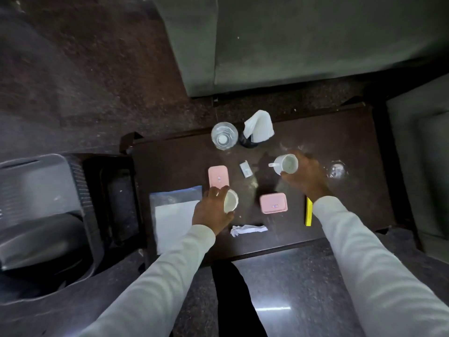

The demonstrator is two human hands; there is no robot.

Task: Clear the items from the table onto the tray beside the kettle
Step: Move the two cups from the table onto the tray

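Table (315, 147): a dark low top is seen under both hands, with every item below resting on it.
Plastic bag (176, 215): a clear bag with white paper inside is laid just left of the left fingers, partly covered by the left wrist.
Left hand (211, 211): the fingers are wrapped around a white cup.
Right hand (307, 177): the fingers are curled about the side of a white mug; the hand is blurred.
White mug (286, 164): it is gripped at its right side, with the handle turned away from the fingers, to the left.
White cup (230, 201): it is gripped from the left, with its open mouth shown right of the fingers.
Glass (224, 135): it is set beyond the left fingers, well apart.
Pink boxes: one (218, 175) is placed just beyond the left fingertips; the other (273, 203) is placed between the two hands.
Yellow bar (308, 211): it is laid beside the right wrist.
Crumpled paper (247, 230): it is laid just right of the left wrist.
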